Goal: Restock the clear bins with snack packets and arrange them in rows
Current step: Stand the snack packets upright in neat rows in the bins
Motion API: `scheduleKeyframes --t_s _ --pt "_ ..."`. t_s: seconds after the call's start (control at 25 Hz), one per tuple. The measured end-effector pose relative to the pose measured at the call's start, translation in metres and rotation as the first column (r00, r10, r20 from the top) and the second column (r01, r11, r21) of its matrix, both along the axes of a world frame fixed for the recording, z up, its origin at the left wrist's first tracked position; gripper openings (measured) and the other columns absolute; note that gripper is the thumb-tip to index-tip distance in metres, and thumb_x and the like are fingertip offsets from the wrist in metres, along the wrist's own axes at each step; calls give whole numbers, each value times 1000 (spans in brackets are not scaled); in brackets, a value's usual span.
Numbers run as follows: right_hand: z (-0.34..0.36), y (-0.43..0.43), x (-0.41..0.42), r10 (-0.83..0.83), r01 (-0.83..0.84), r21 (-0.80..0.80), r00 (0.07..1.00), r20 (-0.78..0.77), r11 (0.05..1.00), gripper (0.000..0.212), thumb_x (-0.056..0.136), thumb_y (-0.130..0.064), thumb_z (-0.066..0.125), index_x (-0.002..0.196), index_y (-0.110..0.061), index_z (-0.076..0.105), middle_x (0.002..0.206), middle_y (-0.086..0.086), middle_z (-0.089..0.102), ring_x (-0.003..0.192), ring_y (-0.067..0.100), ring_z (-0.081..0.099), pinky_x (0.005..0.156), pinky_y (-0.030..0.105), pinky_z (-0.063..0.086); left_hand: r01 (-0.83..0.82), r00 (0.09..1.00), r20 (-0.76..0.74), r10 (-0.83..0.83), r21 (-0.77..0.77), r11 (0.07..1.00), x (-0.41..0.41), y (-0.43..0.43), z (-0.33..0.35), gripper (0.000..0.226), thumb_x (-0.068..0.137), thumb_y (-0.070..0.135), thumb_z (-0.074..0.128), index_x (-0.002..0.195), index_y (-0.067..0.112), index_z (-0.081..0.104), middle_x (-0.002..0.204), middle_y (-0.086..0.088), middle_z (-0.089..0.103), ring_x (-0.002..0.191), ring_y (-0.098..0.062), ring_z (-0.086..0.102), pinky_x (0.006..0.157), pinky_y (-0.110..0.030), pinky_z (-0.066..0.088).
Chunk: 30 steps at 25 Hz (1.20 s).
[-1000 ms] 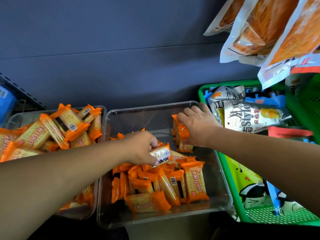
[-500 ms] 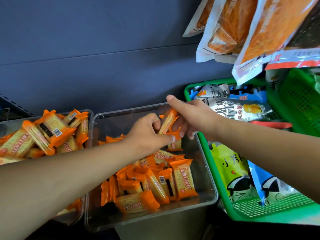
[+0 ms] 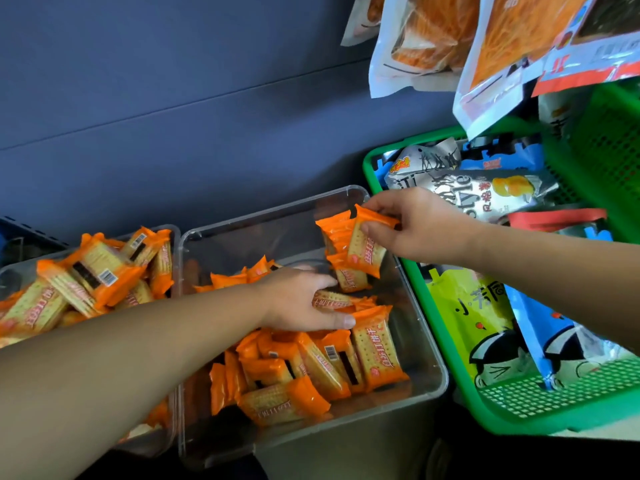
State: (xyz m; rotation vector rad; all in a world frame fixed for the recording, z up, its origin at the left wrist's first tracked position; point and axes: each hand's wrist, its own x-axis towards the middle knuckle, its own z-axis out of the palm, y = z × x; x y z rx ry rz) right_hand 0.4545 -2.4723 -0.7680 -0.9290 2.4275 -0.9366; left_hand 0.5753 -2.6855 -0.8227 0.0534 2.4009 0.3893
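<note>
A clear bin [image 3: 263, 216] in the middle holds several orange cracker packets [image 3: 375, 351], loose at the front. A short upright row of packets [image 3: 334, 237] stands in its far right corner. My right hand [image 3: 415, 226] pinches one orange packet [image 3: 369, 247] against the front of that row. My left hand [image 3: 301, 299] reaches into the middle of the bin and grips a packet [image 3: 330, 301] from the loose pile.
A second clear bin [image 3: 175, 237] on the left is heaped with the same orange packets. A green basket [image 3: 464, 403] of larger snack bags sits to the right. Bags of orange snacks [image 3: 426, 39] hang above it. A dark wall stands behind.
My left hand passed a packet to my right hand, then dropped back into the pile and took another. My right hand moved the received packet down to the corner row.
</note>
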Motion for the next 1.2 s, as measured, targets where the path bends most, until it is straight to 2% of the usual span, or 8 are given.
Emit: scheduleKeyframes --t_s 0.16,0.32,0.52,0.68,0.8,0.92,1.08,1.2 --pt "-6 -7 -5 -3 3 -2 999 54 1000 14 98 -26 68 111 -24 72 92 -2 77 83 15 72 80 34 58 18 996 81 -21 36 999 -3 5 2 113 66 101 47 157 34 42 158 8 44 144 -20 44 117 -40 41" --pt "-8 -5 -4 10 -10 5 998 65 1000 12 98 -28 68 110 -27 70 91 -6 76 79 10 70 77 31 58 -37 995 92 27 114 993 -2 24 11 96 63 98 59 136 35 62 131 12 56 125 -16 57 104 -38 52" --pt "-10 -4 -7 30 -29 -19 997 71 999 13 97 -28 69 110 -24 71 94 -3 77 85 14 73 86 40 60 -120 984 157 84 234 965 -2 49 15 103 70 78 78 157 38 38 158 9 45 140 -17 50 113 -39 48" --pt "-5 -5 -7 46 -46 -5 995 85 999 13 97 -28 70 108 -25 72 94 -5 78 87 15 73 87 42 60 -94 995 45 85 276 956 5 49 20 82 77 63 82 149 39 50 143 12 58 125 -13 59 104 -37 55" --pt "5 -11 -7 12 -10 -34 999 45 999 9 96 -23 68 105 -23 73 87 -3 77 80 15 71 80 36 59 -234 951 -79 299 452 861 17 28 40 59 73 54 86 126 43 63 118 18 70 105 -6 68 96 -37 59" --pt "15 -22 -4 -27 28 -75 999 26 997 8 96 -19 66 99 -23 72 81 -4 75 68 9 65 69 27 50 -425 808 -136 573 539 727 28 -18 60 50 65 56 83 107 34 70 98 7 77 92 -16 74 86 -40 62" --pt "16 -31 5 4 -4 -11 1000 7 1000 8 96 -24 66 101 -23 72 87 -3 76 80 15 70 76 32 56 -614 631 -358 689 312 725 44 -73 67 48 64 70 68 91 29 67 83 7 73 85 -17 70 82 -38 58" --pt "11 -36 11 73 -73 9 997 16 997 10 95 -28 67 104 -26 72 90 -4 76 86 17 72 85 44 58 -639 689 -421 590 31 769 41 -78 66 47 81 69 63 90 23 61 90 2 68 94 -27 66 77 -38 52"
